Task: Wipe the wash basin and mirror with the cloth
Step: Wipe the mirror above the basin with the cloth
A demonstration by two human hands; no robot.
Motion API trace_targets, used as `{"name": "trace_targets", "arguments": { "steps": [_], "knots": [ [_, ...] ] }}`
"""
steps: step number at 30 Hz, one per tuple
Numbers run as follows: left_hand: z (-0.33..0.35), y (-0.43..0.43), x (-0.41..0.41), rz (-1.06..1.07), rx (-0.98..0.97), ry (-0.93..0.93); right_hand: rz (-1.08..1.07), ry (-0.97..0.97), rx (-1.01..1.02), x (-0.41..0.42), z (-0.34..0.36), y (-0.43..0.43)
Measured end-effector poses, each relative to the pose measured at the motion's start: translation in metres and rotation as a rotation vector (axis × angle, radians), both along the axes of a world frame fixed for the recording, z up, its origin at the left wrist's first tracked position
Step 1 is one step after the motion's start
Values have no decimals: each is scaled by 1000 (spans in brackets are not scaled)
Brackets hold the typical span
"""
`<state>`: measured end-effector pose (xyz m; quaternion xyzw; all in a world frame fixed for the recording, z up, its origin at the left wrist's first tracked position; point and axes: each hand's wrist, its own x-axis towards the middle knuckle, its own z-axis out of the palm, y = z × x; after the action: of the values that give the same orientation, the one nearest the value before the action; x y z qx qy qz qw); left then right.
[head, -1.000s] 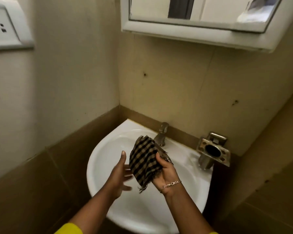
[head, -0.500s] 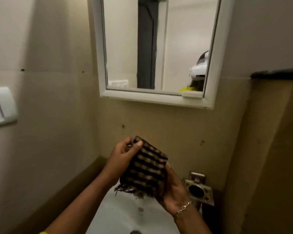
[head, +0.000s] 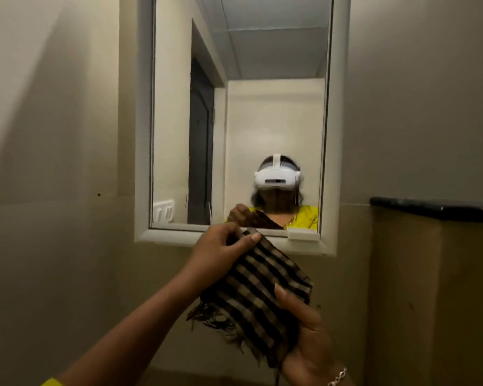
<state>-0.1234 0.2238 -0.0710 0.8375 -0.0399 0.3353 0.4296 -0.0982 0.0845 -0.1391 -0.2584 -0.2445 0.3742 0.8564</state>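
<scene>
Both grips grasp the checked cloth [head: 258,299]: the left hand [head: 216,253] pinches its top corner, the right hand [head: 304,344] cups its lower edge. Just above them hangs the mirror [head: 234,107], not yet touched; its wiping seems left. The basin is out of view.

A white-framed mirror [head: 262,79] hangs on the wall with open air before its glass; a dark-topped ledge [head: 435,208] juts at right, and a side wall [head: 39,135] closes the left.
</scene>
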Motion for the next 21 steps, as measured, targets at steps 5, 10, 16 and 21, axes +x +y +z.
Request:
{"name": "trace_targets", "arguments": {
  "steps": [5,10,16,21],
  "knots": [
    [46,31,3,69,157,-314,-138,50,53,-10,41,2],
    [93,100,11,713,429,-750,-368,-91,192,-13,73,-6],
    [143,165,31,903,504,-747,-773,-193,263,-14,120,-16],
    [166,187,36,772,59,-705,-1126,-212,346,0,156,-26]
  ]
}}
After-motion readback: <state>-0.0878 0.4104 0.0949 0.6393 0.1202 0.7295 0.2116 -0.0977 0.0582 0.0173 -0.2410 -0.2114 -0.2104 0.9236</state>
